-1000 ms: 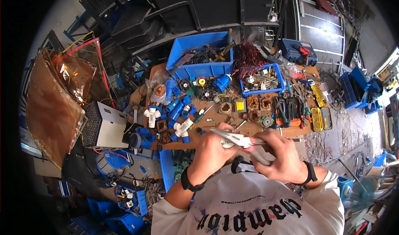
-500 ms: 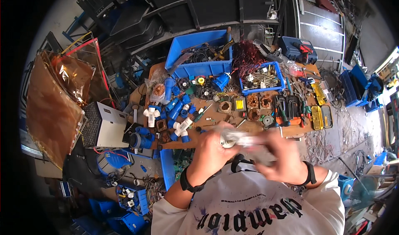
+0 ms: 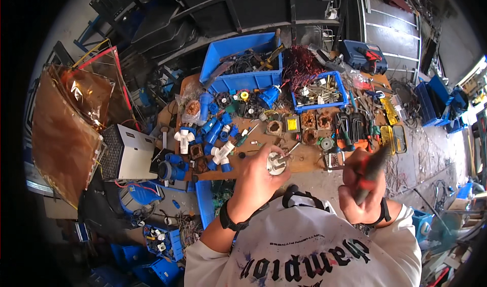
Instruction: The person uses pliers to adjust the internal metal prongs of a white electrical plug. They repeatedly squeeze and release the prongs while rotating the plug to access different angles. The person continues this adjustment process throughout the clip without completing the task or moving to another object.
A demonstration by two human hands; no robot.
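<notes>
My left hand (image 3: 253,178) is closed round a small round white fitting (image 3: 274,164) with metal pins or posts standing out of it. The hand is over the front edge of the table. Farther right, my right hand (image 3: 352,206) grips a dark tool with red on its handle (image 3: 374,171), which slants up and away. Motion blur hides the tool's exact kind. The two hands are well apart. Beyond the left hand lie a thin screwdriver (image 3: 247,133) and white-and-blue pipe-like fittings (image 3: 221,154).
A wooden table (image 3: 299,161) holds a large blue bin (image 3: 243,82) of tools, a shallow blue crate (image 3: 346,93) of metal parts, rusty square pieces (image 3: 308,136) and a yellow bit case (image 3: 386,136). Loose blue fittings (image 3: 215,129) crowd its left side. A blue crate (image 3: 204,206) stands below the front edge.
My right hand has moved right, away from the left hand, carrying the dark-and-red tool. My left hand keeps hold of the white fitting, whose pins now show.
</notes>
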